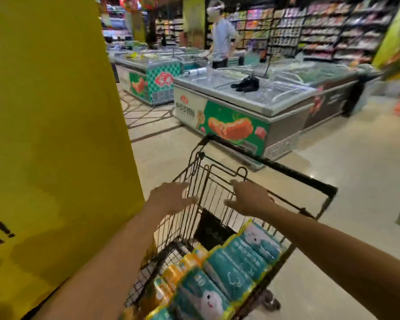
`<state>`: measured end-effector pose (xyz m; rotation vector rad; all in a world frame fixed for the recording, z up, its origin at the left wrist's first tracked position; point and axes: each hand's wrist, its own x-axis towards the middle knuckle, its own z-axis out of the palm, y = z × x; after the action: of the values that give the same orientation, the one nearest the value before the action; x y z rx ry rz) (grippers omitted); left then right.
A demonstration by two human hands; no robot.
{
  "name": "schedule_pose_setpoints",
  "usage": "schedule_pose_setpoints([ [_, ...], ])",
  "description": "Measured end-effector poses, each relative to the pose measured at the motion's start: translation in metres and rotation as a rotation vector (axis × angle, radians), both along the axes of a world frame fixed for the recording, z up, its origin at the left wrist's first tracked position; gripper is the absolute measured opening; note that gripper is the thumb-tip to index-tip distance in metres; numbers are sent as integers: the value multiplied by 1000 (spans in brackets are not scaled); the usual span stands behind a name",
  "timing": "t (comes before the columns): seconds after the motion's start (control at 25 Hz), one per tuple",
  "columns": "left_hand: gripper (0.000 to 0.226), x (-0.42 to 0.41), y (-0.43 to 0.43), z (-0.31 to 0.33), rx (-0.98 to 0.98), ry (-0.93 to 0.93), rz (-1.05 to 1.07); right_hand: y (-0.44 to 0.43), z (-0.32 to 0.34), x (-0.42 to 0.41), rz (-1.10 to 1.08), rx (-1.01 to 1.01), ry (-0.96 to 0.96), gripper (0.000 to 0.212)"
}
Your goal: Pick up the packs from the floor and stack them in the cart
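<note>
A black wire shopping cart (284,174) stands in front of me on the beige floor. Several teal and yellow packs (238,262) lie stacked inside its basket, with orange-yellow packs (183,269) beside them on the left. My left hand (171,198) reaches out over the cart's left rim, fingers spread and holding nothing. Over the middle of the basket my right hand (249,198) is extended, fingers straight, close to the wire child-seat flap (217,179). No pack on the floor is in sight.
A tall yellow pillar (51,135) fills the left side, close to the cart. Chest freezers (245,105) stand just beyond the cart's far end. A person (222,35) stands behind the freezers, near stocked shelves (321,26). Open floor lies to the right.
</note>
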<state>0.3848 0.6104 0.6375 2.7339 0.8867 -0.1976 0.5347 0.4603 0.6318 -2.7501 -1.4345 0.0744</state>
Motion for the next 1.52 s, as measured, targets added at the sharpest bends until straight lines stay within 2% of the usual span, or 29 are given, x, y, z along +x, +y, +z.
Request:
schedule_pose_setpoints([
  [0.12,71,30,-59,17,43,-32,-246,-73,18,-8,-161,17,-69,63],
  [0.32,71,60,-175,33,60,-134,-534,-196,41,-21,-419,87,-99,59],
  [0.44,71,74,-231,32,29,-187,-633,-265,39,-27,-545,81,-93,61],
  [0.84,73,152,-400,-12,13,-90,-862,-455,-6,-10,-918,84,-11,58],
  [1.04,78,200,-484,-81,-28,39,-854,-551,-67,32,-987,33,120,57],
  [1.2,78,229,-521,-157,-49,96,-782,-597,-135,64,-1023,-22,246,61],
  [1.44,75,274,-550,-316,-81,272,-757,-626,-288,115,-1141,-73,462,55],
  [1.52,87,290,-556,-369,-89,275,-764,-628,-343,126,-1187,-65,532,57],
])
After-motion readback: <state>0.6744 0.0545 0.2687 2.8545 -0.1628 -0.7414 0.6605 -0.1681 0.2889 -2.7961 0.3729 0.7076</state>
